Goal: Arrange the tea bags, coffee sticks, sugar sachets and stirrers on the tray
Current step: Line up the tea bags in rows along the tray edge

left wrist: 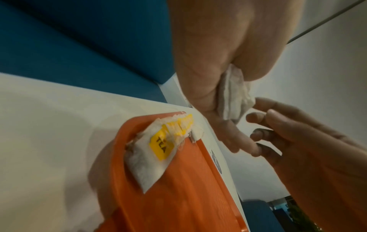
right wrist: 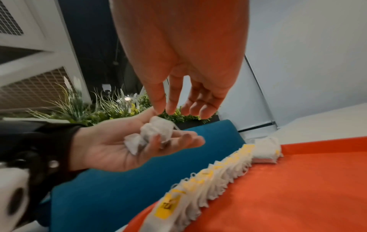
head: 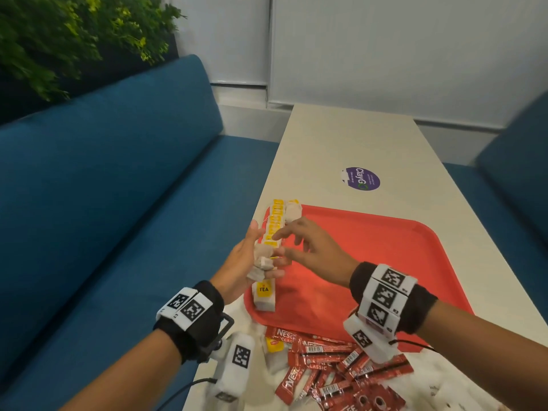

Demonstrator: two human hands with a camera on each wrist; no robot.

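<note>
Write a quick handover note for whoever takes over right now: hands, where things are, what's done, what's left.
Left hand: palm up, cradling a few loose tea bags.
Right hand: open, fingertips reaching for those bags.
Done: a row of tea bags along the left edge of the red tray.
Left: the held bags, the coffee sticks piled on the table in front of the tray. Sugar and stirrers not identifiable.

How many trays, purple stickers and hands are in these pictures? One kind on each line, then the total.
Red tray: 1
Purple sticker: 1
Hands: 2, the left hand holding tea bags, and the right hand
Total: 4
</note>
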